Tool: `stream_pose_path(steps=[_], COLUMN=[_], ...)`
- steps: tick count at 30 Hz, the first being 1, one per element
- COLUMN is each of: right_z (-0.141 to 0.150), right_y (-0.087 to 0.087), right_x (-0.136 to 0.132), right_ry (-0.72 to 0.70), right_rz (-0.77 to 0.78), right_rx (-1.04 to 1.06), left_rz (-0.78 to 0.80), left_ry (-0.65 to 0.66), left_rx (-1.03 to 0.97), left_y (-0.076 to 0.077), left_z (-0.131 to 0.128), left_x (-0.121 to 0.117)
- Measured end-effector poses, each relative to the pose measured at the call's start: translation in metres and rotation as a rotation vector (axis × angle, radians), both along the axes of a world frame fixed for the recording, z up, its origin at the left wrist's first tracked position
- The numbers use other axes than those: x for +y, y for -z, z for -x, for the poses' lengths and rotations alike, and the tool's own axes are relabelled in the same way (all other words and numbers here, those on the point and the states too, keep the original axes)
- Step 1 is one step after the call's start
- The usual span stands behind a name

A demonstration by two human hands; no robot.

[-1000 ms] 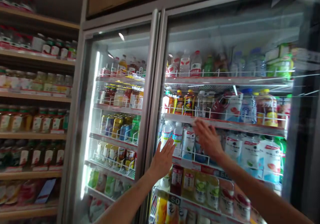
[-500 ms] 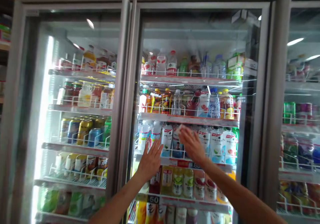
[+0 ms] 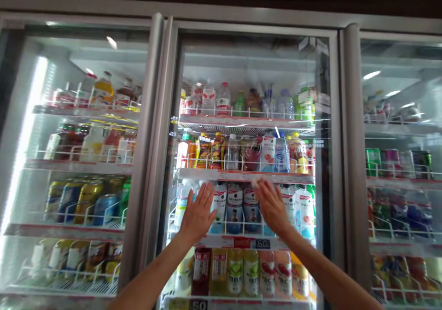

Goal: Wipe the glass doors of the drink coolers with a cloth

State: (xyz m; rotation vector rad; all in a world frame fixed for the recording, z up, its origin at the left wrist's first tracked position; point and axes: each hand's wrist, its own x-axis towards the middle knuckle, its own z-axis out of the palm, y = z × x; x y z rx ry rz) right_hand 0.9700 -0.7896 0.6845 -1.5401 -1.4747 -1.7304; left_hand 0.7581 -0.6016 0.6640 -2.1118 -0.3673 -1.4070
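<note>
Both arms reach up to the glass door of the middle drinks fridge. My left hand lies flat at the door, fingers stretched out, with nothing in it. To the right, my right hand is pressed towards the glass with its fingers together over a small white cloth; only an edge of the cloth shows past the fingertips. Behind the glass and between the hands stand dark-labelled bottles on a wire-fronted shelf. Whether each palm fully touches the glass cannot be made out.
A tall metal door frame runs up on the left, another upright on the right. The left fridge holds cans and bottles on lit shelves. More drinks stand behind the right door. A price tag sits under the hands.
The view has shifted and tilted up, showing more above the fridge. My right hand with the white cloth has moved slightly over the glass. My left hand stays spread at the door.
</note>
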Motion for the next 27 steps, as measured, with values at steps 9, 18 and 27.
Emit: stream_pose_path(steps=[9,18,27], right_z=[-0.092,0.010,0.007], right_y=[-0.088,-0.025,-0.189], right_x=[-0.063,0.021,0.066], right_ry=[0.075,-0.029,-0.082], right_rz=[-0.535,0.096,-0.461], right_rx=[0.216,-0.199,0.259], left_rz=[-0.044,0.074,0.009], left_ry=[0.054,-0.057,-0.167], left_rx=[0.004,-0.229,-0.136], left_y=[0.010,-0.029,-0.030], left_z=[0.008,0.024,0.034], left_x=[0.008,0.043,0.044])
